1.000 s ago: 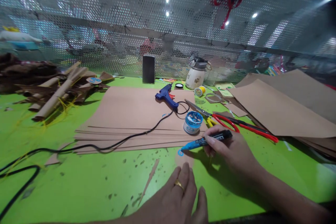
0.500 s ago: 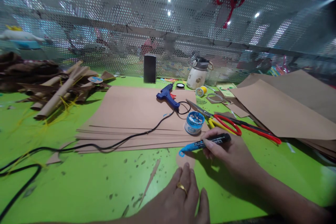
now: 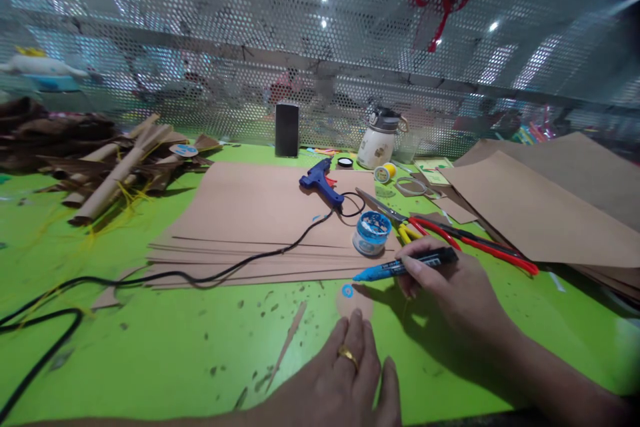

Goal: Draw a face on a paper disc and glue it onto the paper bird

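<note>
My right hand (image 3: 450, 287) is closed around a blue marker (image 3: 400, 268) with a black cap end, its tip pointing left just above a small round brown paper disc (image 3: 354, 301). The disc lies on the green table (image 3: 165, 347) and carries a small blue ring mark at its upper left. My left hand (image 3: 335, 383), with a gold ring on one finger, lies flat with fingers stretched out, fingertips pressing the disc's near edge.
A stack of brown paper sheets (image 3: 260, 220) lies behind the disc, with a blue glue gun (image 3: 320, 183) and its black cord (image 3: 150, 277) on it. A small blue-lidded jar (image 3: 371, 232), red and yellow scissors (image 3: 435, 230), more brown sheets (image 3: 540, 207) and rolled paper (image 3: 110, 180) surround it.
The marker tip has lifted off the disc and moved slightly up and right, leaving a blue ring mark showing. My left hand stays on the disc.
</note>
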{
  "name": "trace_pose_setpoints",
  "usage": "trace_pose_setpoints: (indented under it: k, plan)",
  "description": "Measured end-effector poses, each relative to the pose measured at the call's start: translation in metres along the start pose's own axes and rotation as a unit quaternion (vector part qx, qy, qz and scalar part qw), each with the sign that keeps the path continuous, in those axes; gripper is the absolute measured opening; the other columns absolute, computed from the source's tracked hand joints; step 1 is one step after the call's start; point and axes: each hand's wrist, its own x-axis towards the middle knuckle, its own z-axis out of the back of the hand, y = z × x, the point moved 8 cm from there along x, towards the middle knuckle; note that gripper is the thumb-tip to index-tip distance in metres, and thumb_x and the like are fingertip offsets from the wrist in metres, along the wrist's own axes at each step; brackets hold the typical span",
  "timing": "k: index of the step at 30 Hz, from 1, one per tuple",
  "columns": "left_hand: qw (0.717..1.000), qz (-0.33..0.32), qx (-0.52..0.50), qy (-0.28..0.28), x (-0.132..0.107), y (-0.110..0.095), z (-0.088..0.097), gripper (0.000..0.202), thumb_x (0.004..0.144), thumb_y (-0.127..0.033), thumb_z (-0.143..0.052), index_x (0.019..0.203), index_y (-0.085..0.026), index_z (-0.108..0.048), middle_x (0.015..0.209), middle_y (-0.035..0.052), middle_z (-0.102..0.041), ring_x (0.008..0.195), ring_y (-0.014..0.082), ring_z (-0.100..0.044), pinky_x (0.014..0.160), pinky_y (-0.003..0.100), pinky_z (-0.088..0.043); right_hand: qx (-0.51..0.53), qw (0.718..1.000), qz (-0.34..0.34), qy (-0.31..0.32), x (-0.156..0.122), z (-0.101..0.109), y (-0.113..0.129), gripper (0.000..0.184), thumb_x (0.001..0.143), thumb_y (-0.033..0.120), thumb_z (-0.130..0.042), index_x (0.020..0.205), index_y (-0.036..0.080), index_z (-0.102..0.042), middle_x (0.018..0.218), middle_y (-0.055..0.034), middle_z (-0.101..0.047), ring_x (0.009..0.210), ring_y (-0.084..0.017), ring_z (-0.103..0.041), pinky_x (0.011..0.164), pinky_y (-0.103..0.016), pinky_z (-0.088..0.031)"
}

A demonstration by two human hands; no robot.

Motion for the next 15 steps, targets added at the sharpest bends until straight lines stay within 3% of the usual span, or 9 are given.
trace_pose_setpoints:
  k: [3,8,11,15]
  plan:
    - [1.0,-0.004,-0.005,0.005,-0.0006,-0.002,0.0001,0.021,0.093,-0.018,-0.044,0.111,-0.008,-0.05,0.102,0.0209,-0.069,0.104,0.035,-0.065,0.09,0.047,-0.051,0.015,1.0,0.002,-0.011,-0.0004,0.0017,0.0013,0.016,0.086,0.035,-0.061,0.079,0.021,-0.06,0.054,0.0029,-0.06,0.05,-0.013,-0.055,0.051,-0.026,-0.045]
    - [0.997,0.023,-0.024,0.071,-0.0019,0.0006,-0.004,0.03,0.093,-0.027,-0.051,0.117,-0.01,-0.048,0.113,0.0215,-0.066,0.115,0.0353,-0.058,0.098,0.049,-0.046,0.039,0.999,0.005,-0.035,0.0013,0.0089,0.0003,0.022,0.084,0.041,-0.063,0.077,0.021,-0.059,0.05,0.0027,-0.057,0.046,-0.013,-0.051,0.047,-0.027,-0.042]
    - [0.998,-0.016,-0.032,0.057,-0.0004,-0.001,0.0024,0.032,0.093,-0.028,-0.05,0.117,-0.007,-0.049,0.11,0.024,-0.066,0.11,0.0357,-0.061,0.094,0.048,-0.049,0.069,0.997,0.002,-0.03,0.0023,0.0097,-0.0026,0.024,0.085,0.043,-0.062,0.08,0.021,-0.058,0.048,0.0038,-0.056,0.042,-0.012,-0.048,0.043,-0.025,-0.038]
    - [0.995,-0.029,-0.037,0.092,0.0007,0.0019,0.0023,0.031,0.092,-0.022,-0.051,0.119,-0.006,-0.049,0.114,0.0256,-0.064,0.111,0.0354,-0.06,0.095,0.048,-0.048,0.062,0.998,-0.011,-0.006,0.0018,0.0039,-0.0053,0.023,0.089,0.042,-0.058,0.081,0.02,-0.054,0.05,0.004,-0.058,0.043,-0.011,-0.048,0.043,-0.023,-0.038]
